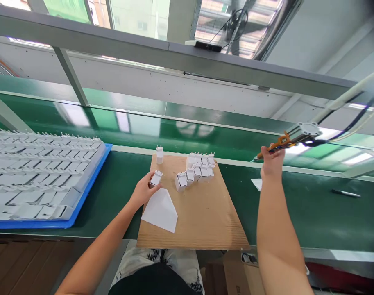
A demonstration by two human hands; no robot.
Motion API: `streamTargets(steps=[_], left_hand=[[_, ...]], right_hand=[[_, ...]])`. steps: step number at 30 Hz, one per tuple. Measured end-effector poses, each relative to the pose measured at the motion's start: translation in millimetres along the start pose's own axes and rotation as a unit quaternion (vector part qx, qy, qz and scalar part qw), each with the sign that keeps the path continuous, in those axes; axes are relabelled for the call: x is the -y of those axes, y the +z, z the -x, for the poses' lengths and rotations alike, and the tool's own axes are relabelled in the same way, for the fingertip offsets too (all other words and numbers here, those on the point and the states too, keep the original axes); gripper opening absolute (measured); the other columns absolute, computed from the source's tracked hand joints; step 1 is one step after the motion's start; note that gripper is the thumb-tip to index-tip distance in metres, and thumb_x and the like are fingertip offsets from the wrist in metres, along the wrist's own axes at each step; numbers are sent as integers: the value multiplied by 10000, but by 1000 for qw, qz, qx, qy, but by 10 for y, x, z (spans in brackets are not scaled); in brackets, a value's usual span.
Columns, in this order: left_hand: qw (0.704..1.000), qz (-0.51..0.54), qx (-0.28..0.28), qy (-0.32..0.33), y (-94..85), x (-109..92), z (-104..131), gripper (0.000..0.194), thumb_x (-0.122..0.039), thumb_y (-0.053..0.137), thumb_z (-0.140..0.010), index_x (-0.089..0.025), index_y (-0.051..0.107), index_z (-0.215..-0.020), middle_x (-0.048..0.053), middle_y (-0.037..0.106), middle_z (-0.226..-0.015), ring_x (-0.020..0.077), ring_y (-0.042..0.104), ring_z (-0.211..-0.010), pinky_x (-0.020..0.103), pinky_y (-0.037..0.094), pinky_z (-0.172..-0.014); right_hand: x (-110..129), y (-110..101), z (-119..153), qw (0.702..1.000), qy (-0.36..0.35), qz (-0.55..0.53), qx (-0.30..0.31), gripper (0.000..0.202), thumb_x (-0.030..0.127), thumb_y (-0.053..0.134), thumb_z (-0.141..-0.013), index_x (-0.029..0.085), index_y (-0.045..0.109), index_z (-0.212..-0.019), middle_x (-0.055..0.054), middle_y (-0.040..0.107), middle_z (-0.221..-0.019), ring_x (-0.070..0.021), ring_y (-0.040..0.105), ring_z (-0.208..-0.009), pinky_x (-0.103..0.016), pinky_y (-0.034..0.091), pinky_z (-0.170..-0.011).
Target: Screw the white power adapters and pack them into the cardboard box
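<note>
My left hand [144, 190] is closed round a small white box [156, 178] at the left side of the cardboard sheet [205, 213]. Just below it lies a flat white paper [161, 210]. Another white box [159, 155] stands near the back left corner of the cardboard. Right of my left hand, several similar white boxes [196, 171] stand in rows. Raised over the right part of the bench, my right hand [272, 160] grips a tool with an orange part and a metal cylinder [303, 130], with cables running off to the right.
A blue tray [91, 186] filled with rows of white boxes sits at the left on the green bench [322, 221]. A pen [346, 193] and a white paper piece [257, 184] lie at the right. A metal rail crosses above.
</note>
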State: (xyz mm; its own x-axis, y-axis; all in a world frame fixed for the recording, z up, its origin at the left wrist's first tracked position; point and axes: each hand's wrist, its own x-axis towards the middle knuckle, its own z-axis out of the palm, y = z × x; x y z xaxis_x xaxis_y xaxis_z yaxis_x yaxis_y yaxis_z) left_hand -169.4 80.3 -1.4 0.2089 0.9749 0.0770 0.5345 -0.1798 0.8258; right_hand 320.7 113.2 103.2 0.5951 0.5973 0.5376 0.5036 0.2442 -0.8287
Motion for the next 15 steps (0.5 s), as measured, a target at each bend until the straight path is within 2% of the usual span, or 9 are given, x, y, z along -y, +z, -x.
streamTargets(steps=[3, 6, 9, 12, 15], left_hand=[[999, 49, 4, 14, 38, 8, 20, 556, -484, 612, -869, -203, 561, -1346, 66, 703, -1159, 178, 664, -832, 296, 538, -770], [994, 108, 2, 21, 90, 20, 23, 523, -473, 634, -863, -182, 602, -1297, 92, 688, -1208, 186, 680, -898, 308, 555, -820], [991, 133, 4, 25, 117, -8, 36, 484, -447, 643, -866, -172, 611, -1263, 97, 685, -1215, 188, 686, -929, 318, 561, -853], [993, 108, -12, 35, 105, -75, 67, 448, -410, 640, -871, -168, 616, -1247, 91, 696, -1180, 186, 684, -909, 320, 557, -857], [997, 64, -29, 43, 76, -135, 94, 415, -383, 629, -877, -179, 627, -1238, 84, 703, -1159, 181, 678, -871, 309, 557, -815]], right_hand=[[91, 71, -53, 998, 9, -58, -3, 558, 471, 753, -682, 242, 473, -1107, -36, 625, -911, -172, 629, -835, -388, 474, -826], [268, 175, 150, 995, 0, -94, 17, 477, 473, 762, -686, 219, 528, -1016, 14, 614, -735, -158, 618, -675, -380, 477, -772], [550, 351, 450, 991, -31, -125, 44, 447, 528, 737, -719, 189, 566, -956, 12, 621, -664, -165, 610, -611, -370, 483, -709], [923, 606, 749, 981, -74, -169, 60, 508, 619, 702, -728, 182, 575, -953, 21, 606, -664, -163, 616, -621, -365, 502, -707], [1313, 891, 1008, 952, -129, -269, 65, 501, 635, 692, -750, 181, 579, -931, 48, 553, -608, -140, 563, -541, -340, 508, -613]])
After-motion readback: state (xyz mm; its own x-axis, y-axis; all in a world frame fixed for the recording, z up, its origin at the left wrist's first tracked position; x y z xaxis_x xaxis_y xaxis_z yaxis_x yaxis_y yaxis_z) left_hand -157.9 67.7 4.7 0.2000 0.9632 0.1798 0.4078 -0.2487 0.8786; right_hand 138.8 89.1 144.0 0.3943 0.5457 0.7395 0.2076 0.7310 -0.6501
